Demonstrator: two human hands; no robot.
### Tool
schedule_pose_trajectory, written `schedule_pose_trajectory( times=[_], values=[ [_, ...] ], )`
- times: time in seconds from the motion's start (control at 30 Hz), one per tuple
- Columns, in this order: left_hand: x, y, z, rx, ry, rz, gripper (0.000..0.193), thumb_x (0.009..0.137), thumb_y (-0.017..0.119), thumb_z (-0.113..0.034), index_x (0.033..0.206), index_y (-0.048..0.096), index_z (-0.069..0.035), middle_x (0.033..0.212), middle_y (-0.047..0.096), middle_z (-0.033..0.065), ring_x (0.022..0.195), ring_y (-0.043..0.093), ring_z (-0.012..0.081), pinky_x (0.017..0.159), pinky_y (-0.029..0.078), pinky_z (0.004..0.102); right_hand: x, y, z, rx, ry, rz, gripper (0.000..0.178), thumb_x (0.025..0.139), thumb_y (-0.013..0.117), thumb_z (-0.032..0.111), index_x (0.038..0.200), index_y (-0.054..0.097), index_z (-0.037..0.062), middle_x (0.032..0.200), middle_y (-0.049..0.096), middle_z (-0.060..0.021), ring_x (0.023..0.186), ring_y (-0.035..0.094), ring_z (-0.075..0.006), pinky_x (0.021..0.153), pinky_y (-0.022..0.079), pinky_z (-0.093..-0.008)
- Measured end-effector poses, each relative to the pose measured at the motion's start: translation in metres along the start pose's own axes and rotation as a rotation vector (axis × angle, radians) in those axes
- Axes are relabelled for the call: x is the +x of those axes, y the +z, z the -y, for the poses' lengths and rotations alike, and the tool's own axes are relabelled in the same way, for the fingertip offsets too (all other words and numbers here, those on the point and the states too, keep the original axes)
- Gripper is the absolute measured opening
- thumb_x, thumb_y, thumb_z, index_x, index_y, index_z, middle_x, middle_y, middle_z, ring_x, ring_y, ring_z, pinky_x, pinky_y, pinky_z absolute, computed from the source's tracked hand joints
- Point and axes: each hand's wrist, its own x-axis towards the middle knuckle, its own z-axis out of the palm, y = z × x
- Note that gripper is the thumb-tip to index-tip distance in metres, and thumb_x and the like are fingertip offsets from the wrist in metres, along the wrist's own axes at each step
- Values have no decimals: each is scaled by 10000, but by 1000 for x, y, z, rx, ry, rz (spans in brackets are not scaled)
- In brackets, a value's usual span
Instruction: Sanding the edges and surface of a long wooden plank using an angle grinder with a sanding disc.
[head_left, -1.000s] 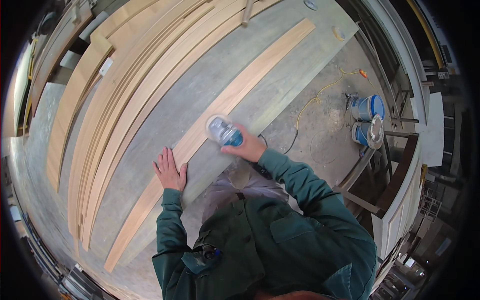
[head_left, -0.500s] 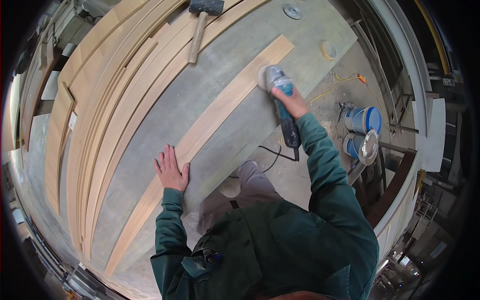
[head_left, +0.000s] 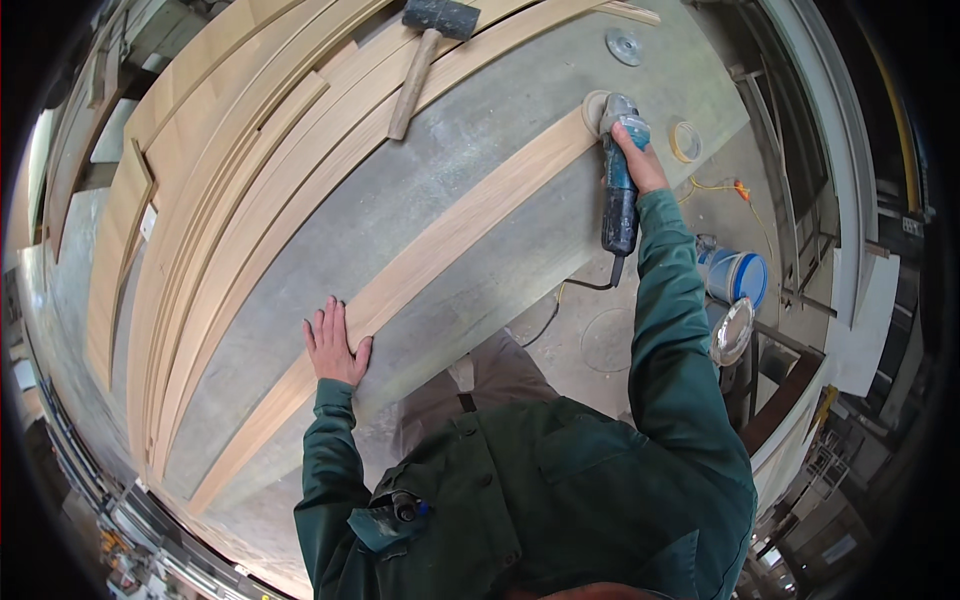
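A long, pale wooden board (head_left: 450,225) lies slantwise across the grey worktable (head_left: 330,225). My left hand (head_left: 335,345) rests flat on the board's nearer part, fingers spread. My right hand (head_left: 638,160) is wrapped round an angle grinder (head_left: 620,205) with a blue and black body. The round disc (head_left: 596,110) at the grinder's head sits over the board's far right end and hides its tip. From the grinder's rear a black cord (head_left: 590,286) hangs past the table edge.
Several curved wooden strips (head_left: 235,210) lie along the left side. A black-headed mallet (head_left: 415,80) rests on them. Beyond the board are a loose metal disc (head_left: 624,46) and a tape roll (head_left: 685,142). Blue-and-white buckets (head_left: 733,275) stand on the floor at right.
My right hand has moved the grinder away from me and rightward, to the board's far end. The grinder now stands more upright in view. My left hand keeps its place on the board.
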Motion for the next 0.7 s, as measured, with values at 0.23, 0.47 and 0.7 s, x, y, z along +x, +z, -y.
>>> schedule_pose_trajectory(
  times=[0.23,0.47,0.7],
  values=[
    [0,-8,1,-67,-29,-20,755,810,627,-430,1426,396,-57,1492,386,108,1337,364,336,1149,154,530,-28,49,14,-131,-74,182,720,773,754,513,1237,522,14,934,620,-92,665,629,-189,531,541,-336],
    [-5,-8,11,-338,-38,-94,718,800,593,-235,1445,345,-41,1490,380,129,1371,341,348,1162,128,531,-110,107,-27,-249,-91,278,728,766,780,477,1263,521,12,1014,638,-98,839,627,-173,711,525,-311],
    [-30,0,44,-622,-25,-355,719,784,569,-110,1448,310,-9,1488,348,182,1395,288,376,1149,112,565,-211,199,-87,-352,-300,467,892,733,803,470,1344,409,-47,1230,561,-164,1121,550,-223,962,437,-324]
  ],
)
